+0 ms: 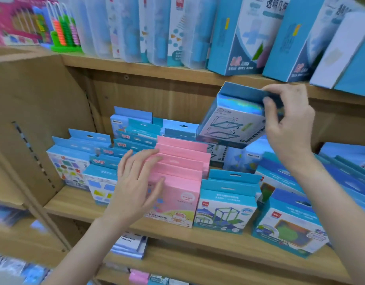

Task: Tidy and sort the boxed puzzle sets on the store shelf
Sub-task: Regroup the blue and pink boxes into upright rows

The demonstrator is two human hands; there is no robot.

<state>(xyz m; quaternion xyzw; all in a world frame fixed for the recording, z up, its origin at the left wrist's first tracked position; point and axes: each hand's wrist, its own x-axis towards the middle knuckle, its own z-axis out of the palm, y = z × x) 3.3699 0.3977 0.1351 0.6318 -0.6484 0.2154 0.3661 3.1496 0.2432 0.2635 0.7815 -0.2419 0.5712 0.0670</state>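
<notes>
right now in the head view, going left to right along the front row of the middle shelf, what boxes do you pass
white box with coloured shapes → blue box with blue and yellow shapes → left hand resting on the pink box → box with a green frame cube → box with a green circle

Light wooden shelving unit (161,70), slotted side panel (33,153), even soft lighting
</notes>
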